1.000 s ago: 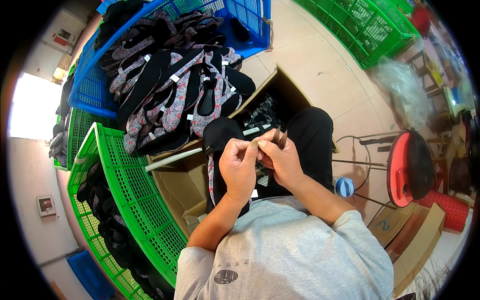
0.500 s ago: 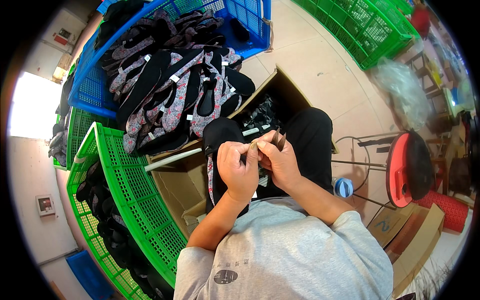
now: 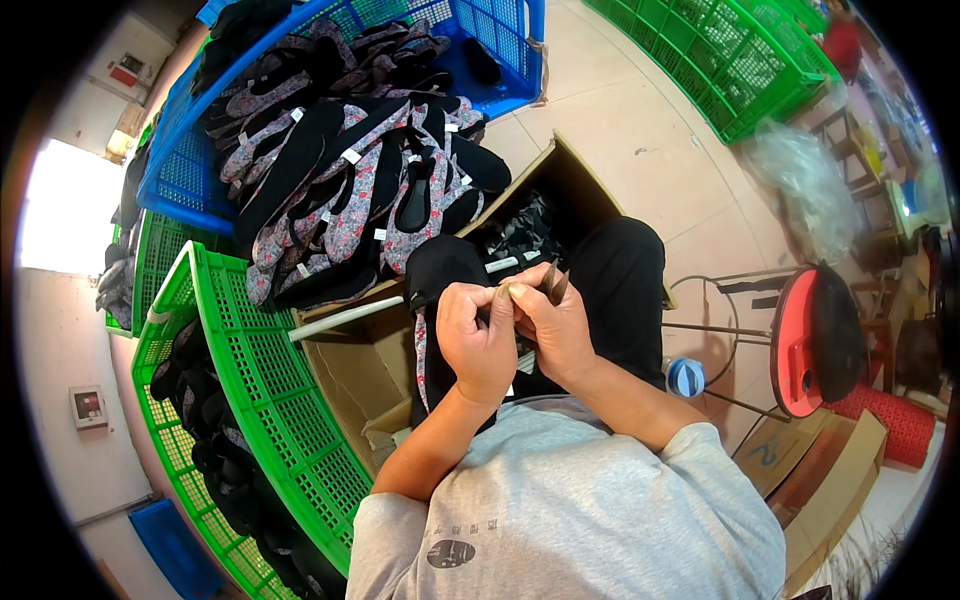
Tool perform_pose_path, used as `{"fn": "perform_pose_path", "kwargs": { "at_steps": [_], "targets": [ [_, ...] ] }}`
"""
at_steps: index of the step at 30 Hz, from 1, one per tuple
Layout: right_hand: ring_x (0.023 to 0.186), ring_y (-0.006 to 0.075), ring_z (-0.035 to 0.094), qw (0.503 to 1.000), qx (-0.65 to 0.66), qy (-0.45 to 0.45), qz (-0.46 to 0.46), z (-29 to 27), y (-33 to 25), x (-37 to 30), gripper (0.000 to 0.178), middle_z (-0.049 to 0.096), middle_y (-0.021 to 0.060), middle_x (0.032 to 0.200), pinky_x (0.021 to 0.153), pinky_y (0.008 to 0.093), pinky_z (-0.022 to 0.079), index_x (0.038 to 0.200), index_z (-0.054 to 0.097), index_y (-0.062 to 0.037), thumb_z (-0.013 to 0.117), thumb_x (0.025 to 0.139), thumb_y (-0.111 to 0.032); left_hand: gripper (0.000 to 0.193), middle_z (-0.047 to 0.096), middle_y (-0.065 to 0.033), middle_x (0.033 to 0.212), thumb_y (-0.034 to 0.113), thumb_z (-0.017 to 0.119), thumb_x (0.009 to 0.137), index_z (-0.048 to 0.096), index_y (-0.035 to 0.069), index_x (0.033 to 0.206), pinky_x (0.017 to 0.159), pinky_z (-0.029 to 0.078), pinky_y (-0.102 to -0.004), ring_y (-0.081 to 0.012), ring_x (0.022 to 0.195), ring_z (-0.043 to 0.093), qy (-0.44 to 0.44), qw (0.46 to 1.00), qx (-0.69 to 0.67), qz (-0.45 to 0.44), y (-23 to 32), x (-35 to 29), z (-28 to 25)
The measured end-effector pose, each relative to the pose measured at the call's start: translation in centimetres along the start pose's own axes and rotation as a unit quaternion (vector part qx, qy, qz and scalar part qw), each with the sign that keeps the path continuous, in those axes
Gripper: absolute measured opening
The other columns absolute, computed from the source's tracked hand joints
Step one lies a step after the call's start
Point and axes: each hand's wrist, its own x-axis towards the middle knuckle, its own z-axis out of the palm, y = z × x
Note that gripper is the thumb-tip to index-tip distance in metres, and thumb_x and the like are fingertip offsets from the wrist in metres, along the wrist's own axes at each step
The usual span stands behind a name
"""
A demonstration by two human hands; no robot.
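Note:
Above my lap, my left hand (image 3: 475, 338) and my right hand (image 3: 562, 335) meet, thumb tips touching. The left fingers pinch something too small to make out. Closed in my right hand is a pair of small scissors, or snips (image 3: 557, 284); two dark pointed blades stick up past the fingers, and the handle is hidden. A strip of floral fabric (image 3: 421, 345) hangs over my left thigh beside the left wrist; what it belongs to is mostly hidden. Ahead to the left lies a heap of floral and black slippers (image 3: 345, 210) with white tags.
The slippers spill from a blue crate (image 3: 185, 165). A green crate (image 3: 275, 390) with dark slippers stands at my left. Between my knees and beyond is a cardboard box (image 3: 572, 185) with patterned items. To the right are a red-and-black round stool (image 3: 800, 340) and a bottle (image 3: 686, 376).
Almost nothing has moved. My right hand and the blades have shifted slightly; both thumbs stay pressed together.

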Motion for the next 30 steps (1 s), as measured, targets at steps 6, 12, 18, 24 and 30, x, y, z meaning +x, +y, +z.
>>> {"fn": "perform_pose_path", "kwargs": {
  "at_steps": [6, 12, 18, 24, 30],
  "targets": [
    [0.077, 0.0039, 0.051, 1.000, -0.015, 0.004, -0.020, 0.33, 0.25, -0.20, 0.005, 0.060, -0.0011, 0.090, 0.069, 0.0210, 0.044, 0.097, 0.062, -0.0042, 0.063, 0.093, -0.008, 0.017, 0.054, -0.0009, 0.073, 0.007, 0.068, 0.093, 0.057, 0.003, 0.081, 0.061, 0.042, -0.0231, -0.0097, 0.069, 0.051, 0.019, 0.978, -0.150, -0.145, 0.62, -0.46, 0.39],
    [0.086, 0.0052, 0.053, 0.999, -0.025, 0.007, -0.029, 0.32, 0.53, -0.19, 0.006, 0.059, -0.0003, 0.096, 0.080, 0.0231, 0.046, 0.099, 0.063, -0.0031, 0.063, 0.093, -0.004, 0.017, 0.058, 0.0024, 0.078, 0.009, 0.066, 0.096, 0.058, 0.003, 0.082, 0.061, 0.042, -0.0206, -0.0031, 0.070, 0.049, 0.004, 0.938, -0.250, -0.242, 0.26, -0.56, 0.16],
    [0.087, 0.0049, 0.053, 0.999, -0.022, 0.001, -0.027, 0.30, 0.49, -0.03, 0.007, 0.059, -0.0001, 0.097, 0.082, 0.0230, 0.046, 0.100, 0.063, -0.0025, 0.062, 0.093, -0.003, 0.010, 0.056, 0.0025, 0.083, 0.006, 0.060, 0.099, 0.056, 0.005, 0.090, 0.064, 0.040, -0.0173, -0.0025, 0.073, 0.049, -0.028, 0.926, -0.256, -0.277, 0.16, -0.47, -0.13],
    [0.085, 0.0053, 0.054, 1.000, -0.019, 0.002, -0.020, 0.42, 0.49, 0.02, 0.006, 0.060, 0.0005, 0.096, 0.080, 0.0228, 0.048, 0.100, 0.062, -0.0021, 0.061, 0.094, -0.003, 0.018, 0.058, 0.0029, 0.074, 0.012, 0.065, 0.097, 0.059, 0.002, 0.084, 0.059, 0.041, -0.0197, -0.0028, 0.068, 0.050, 0.005, 0.930, -0.257, -0.264, -0.09, -0.44, 0.14],
    [0.079, 0.0053, 0.052, 1.000, 0.003, -0.013, -0.016, 0.29, 0.58, 0.23, 0.003, 0.059, 0.0008, 0.091, 0.074, 0.0226, 0.046, 0.097, 0.060, -0.0032, 0.060, 0.096, -0.006, 0.011, 0.058, 0.0012, 0.082, 0.007, 0.061, 0.099, 0.055, 0.004, 0.090, 0.065, 0.041, -0.0175, -0.0032, 0.074, 0.051, -0.038, 0.923, -0.276, -0.265, -0.24, -0.56, -0.37]
  ]
}}
